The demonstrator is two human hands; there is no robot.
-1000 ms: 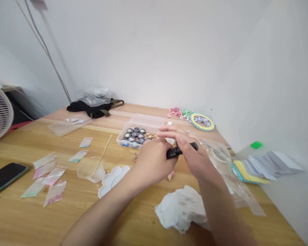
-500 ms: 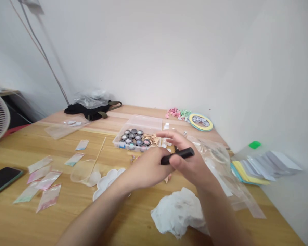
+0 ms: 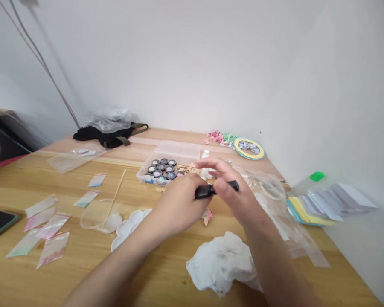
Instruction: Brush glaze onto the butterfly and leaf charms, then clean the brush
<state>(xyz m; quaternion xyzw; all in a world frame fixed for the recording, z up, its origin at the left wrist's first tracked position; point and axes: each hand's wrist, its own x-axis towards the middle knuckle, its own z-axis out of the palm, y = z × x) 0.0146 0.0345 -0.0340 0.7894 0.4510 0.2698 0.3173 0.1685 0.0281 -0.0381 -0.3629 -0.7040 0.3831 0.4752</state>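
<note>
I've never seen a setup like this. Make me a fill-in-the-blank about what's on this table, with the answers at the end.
1. The left hand grips a ____ cylindrical object, which the right hand also touches.
2. The round jars sit in a clear plastic organizer box whose lid is ____.
3. The flower-shaped white palette lies to the ____ of the crumpled white tissue.

Answers: black; open; left.
</note>
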